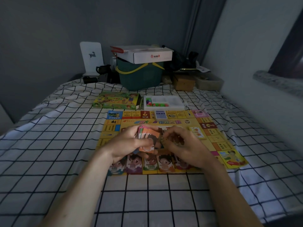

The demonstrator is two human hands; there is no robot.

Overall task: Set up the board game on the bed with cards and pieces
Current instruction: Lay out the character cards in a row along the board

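A yellow game board [173, 122] lies flat on the checked bed sheet [65, 145]. Above its middle my left hand [129, 143] grips a stack of paper money [148, 136], orange notes on top. My right hand [183, 145] pinches the stack's right end, fingers curled. A row of money notes [147, 166] lies along the board's near edge. A blue card deck [160, 114] sits on the far edge and a yellow card deck [197, 132] on the right side. Beyond the board are the game box [117, 100] and a white tray [164, 102] of coloured pieces.
At the head of the bed stand a green basket [141, 76] with a white carton [147, 54] on it, a white stand [91, 56], dark items and small boxes [184, 82]. A wall and window ledge [277, 82] run along the right.
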